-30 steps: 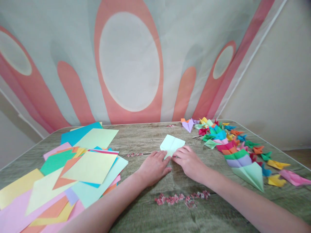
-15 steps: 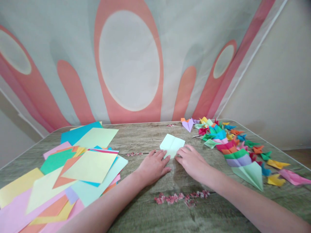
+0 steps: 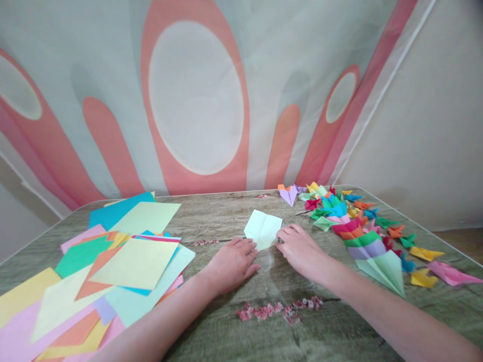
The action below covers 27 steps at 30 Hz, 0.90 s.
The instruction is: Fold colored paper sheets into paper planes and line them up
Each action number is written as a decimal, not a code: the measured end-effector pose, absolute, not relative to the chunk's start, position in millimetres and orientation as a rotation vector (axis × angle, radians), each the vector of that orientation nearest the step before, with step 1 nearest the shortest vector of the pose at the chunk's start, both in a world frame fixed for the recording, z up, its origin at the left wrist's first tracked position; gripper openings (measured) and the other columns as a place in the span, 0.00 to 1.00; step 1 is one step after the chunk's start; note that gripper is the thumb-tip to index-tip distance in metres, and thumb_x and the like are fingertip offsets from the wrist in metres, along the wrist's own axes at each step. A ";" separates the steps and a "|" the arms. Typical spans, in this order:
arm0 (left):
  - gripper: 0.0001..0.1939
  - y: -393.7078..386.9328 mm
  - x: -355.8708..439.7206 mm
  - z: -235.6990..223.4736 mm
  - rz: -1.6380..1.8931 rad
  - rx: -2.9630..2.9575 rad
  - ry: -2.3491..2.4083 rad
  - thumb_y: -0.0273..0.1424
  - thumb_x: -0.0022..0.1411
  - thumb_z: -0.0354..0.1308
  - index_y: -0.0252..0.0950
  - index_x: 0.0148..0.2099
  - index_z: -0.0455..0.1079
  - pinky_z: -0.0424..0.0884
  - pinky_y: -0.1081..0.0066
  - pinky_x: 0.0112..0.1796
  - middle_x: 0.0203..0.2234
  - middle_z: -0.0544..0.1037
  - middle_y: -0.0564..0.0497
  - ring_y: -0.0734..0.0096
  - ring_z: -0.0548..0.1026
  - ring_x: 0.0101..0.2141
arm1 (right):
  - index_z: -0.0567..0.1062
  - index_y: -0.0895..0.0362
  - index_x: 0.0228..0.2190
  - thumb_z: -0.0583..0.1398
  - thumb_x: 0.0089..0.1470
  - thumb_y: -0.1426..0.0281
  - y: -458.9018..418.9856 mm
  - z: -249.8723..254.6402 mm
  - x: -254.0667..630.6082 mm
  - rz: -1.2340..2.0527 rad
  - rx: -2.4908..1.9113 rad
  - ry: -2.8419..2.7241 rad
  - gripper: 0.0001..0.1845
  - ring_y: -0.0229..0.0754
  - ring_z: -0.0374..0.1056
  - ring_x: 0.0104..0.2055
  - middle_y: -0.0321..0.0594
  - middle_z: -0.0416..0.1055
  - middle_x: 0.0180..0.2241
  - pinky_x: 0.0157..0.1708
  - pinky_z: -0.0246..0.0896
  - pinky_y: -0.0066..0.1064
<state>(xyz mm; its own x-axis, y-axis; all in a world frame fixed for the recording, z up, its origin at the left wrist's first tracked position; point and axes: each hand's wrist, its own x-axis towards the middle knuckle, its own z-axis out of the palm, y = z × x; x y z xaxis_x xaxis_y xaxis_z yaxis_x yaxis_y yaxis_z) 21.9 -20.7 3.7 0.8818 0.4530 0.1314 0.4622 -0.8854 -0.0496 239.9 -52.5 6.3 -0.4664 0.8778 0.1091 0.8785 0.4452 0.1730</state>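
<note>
Behind the wooden tabletop (image 3: 211,219) hangs a pink and grey backdrop (image 3: 196,95). The pale green paper (image 3: 263,229) lies in the middle, partly folded. The left hand (image 3: 233,264) is open and flat at its near left corner; the right hand (image 3: 300,250) curls at its right edge, but I cannot tell if it pinches. For neat creases, edges should meet exactly, with steady, even pressing.

One left hand (image 3: 234,264), one right hand (image 3: 300,250) and one creased mint sheet (image 3: 264,229) are seen. Over a dozen flat sheets (image 3: 138,264) are piled left; over twenty folded paper pieces (image 3: 379,269) are gathered right, exact totals obscured by overlap.
</note>
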 end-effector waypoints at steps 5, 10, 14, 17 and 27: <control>0.16 -23.1 23.3 5.9 -0.197 -3.006 -0.716 0.38 0.65 0.46 0.33 0.46 0.68 0.61 0.64 0.51 0.44 0.73 0.44 0.63 0.68 0.48 | 0.76 0.58 0.27 0.56 0.53 0.77 -54.1 9.4 235.9 -0.294 -1.650 -2.644 0.10 0.47 0.61 0.42 0.45 0.70 0.32 0.42 0.48 0.39; 0.16 -23.6 23.9 2.7 -0.218 -3.002 -0.728 0.37 0.65 0.47 0.33 0.46 0.67 0.63 0.63 0.50 0.44 0.72 0.42 0.61 0.69 0.47 | 0.76 0.59 0.28 0.54 0.55 0.78 -54.3 3.6 226.6 -0.339 -1.604 -2.605 0.11 0.46 0.61 0.41 0.44 0.70 0.33 0.43 0.49 0.37; 0.16 -23.0 24.2 1.7 -0.228 -3.006 -0.732 0.38 0.65 0.46 0.33 0.47 0.67 0.64 0.63 0.49 0.41 0.73 0.43 0.61 0.69 0.46 | 0.73 0.57 0.39 0.53 0.58 0.75 -56.3 -5.5 219.1 -0.350 -1.527 -2.566 0.11 0.44 0.62 0.42 0.43 0.69 0.36 0.44 0.50 0.36; 0.16 -22.5 24.3 2.7 -0.222 -3.004 -0.730 0.38 0.65 0.46 0.33 0.47 0.67 0.64 0.63 0.49 0.41 0.73 0.44 0.62 0.69 0.45 | 0.71 0.56 0.43 0.53 0.58 0.73 -57.0 -9.2 216.3 -0.353 -1.521 -2.556 0.11 0.45 0.61 0.43 0.43 0.68 0.38 0.43 0.51 0.35; 0.16 -21.9 24.4 -0.1 -0.224 -3.002 -0.744 0.36 0.66 0.45 0.32 0.44 0.68 0.65 0.64 0.47 0.39 0.73 0.44 0.63 0.70 0.43 | 0.70 0.56 0.46 0.55 0.57 0.73 -51.0 -5.7 221.5 -0.345 -1.591 -2.590 0.14 0.45 0.61 0.43 0.43 0.67 0.39 0.42 0.51 0.35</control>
